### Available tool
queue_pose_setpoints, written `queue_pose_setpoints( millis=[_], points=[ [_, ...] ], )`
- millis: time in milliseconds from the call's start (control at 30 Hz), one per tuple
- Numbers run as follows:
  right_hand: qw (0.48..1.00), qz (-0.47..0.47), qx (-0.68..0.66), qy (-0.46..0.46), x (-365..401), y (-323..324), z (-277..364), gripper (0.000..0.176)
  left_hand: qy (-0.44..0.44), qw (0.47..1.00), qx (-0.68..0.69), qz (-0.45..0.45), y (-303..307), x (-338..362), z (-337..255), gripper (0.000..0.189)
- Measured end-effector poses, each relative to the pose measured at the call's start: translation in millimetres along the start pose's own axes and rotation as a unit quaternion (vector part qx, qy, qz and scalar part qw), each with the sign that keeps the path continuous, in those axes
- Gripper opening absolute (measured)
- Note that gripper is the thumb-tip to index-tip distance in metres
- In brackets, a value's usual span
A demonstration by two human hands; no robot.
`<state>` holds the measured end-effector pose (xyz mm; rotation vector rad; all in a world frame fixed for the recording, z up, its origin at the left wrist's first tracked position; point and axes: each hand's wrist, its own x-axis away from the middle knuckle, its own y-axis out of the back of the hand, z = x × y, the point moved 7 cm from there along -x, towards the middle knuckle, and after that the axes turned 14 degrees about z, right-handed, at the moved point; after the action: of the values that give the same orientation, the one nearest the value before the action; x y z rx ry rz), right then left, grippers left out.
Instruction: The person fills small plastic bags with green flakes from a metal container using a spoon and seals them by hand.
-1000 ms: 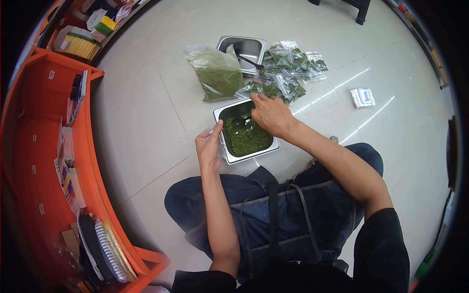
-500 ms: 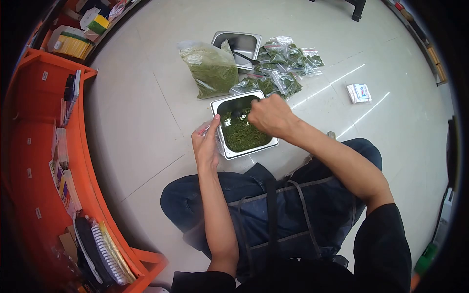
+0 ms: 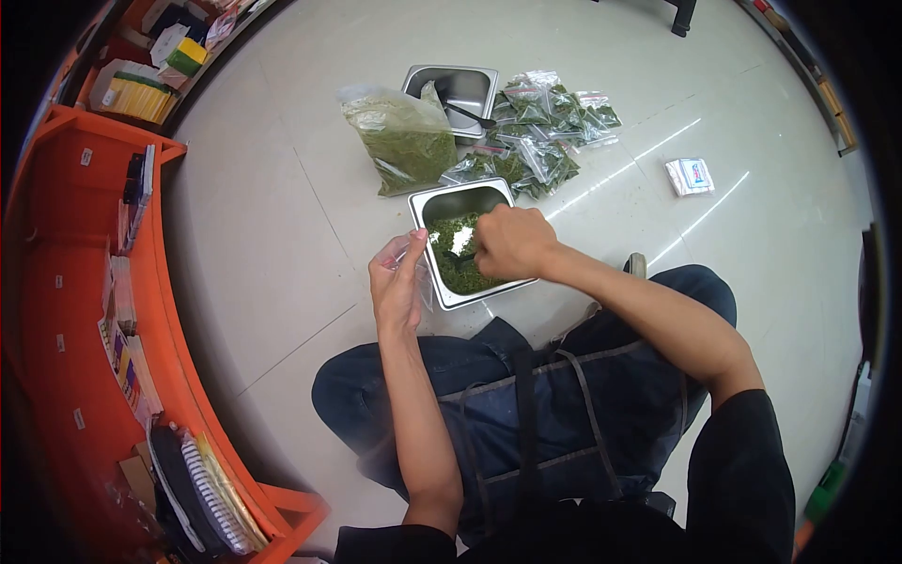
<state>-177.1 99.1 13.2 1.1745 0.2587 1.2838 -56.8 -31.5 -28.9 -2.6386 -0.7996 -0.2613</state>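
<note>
On the floor (image 3: 282, 235), the near pan (image 3: 477, 297) holds leaves (image 3: 465, 276). The left hand (image 3: 398, 287), with a pouch (image 3: 427, 289) in it, is at the pan's 8 o'clock; the right hand (image 3: 513, 242) is over its 3 o'clock side. From this pan, the bag (image 3: 406, 148) stands at 11, partly before the far pan (image 3: 473, 83) at 12, where a spoon (image 3: 470, 116) crosses the 4 o'clock rim. Packets (image 3: 540, 127) lie at 1, a pack (image 3: 691, 177) apart between 2 and 3. The shelf (image 3: 223, 409), with books (image 3: 124, 299), stands between 8 and 9.

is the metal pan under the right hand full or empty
Partly full: green shreds lie in the pan, below its rim.
</note>
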Motion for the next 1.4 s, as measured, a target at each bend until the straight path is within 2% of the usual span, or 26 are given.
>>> queue_pose_setpoints(
  millis=[133,167,267,433,567,767,1033,1400],
  points=[
    [0.991,0.028,-0.123,-0.043,-23.4,-4.9,-40.9,0.018,0.010,1.000,-0.013,0.026,2.1,0.9,-2.6,0.024],
    [0.982,0.079,-0.168,-0.027,-32.0,-9.3,-49.5,0.024,0.010,0.999,-0.015,0.027,3.7,0.6,-1.5,0.024],
    [0.972,0.093,-0.216,0.007,-38.0,-1.6,-63.1,0.017,0.008,1.000,-0.018,0.011,11.8,-0.6,-1.0,0.024],
    [0.941,0.102,-0.322,0.022,-40.1,8.7,-89.1,0.015,0.067,0.991,-0.092,-0.072,32.4,2.0,3.5,0.035],
    [0.954,0.102,-0.280,0.025,-49.1,-3.4,-103.8,0.015,0.076,0.990,-0.094,-0.068,37.0,0.4,7.1,0.041],
    [0.937,0.123,-0.324,0.040,-49.4,-7.5,-107.7,0.014,0.059,0.992,-0.089,-0.068,32.3,1.8,3.0,0.042],
    [0.925,0.128,-0.351,0.068,-53.4,-16.9,-106.7,0.016,0.086,0.985,-0.123,-0.088,33.2,2.7,3.1,0.043],
    [0.929,0.114,-0.346,0.071,-54.5,-18.2,-106.3,0.015,0.078,0.985,-0.127,-0.090,38.0,0.4,7.9,0.044]
  ],
)
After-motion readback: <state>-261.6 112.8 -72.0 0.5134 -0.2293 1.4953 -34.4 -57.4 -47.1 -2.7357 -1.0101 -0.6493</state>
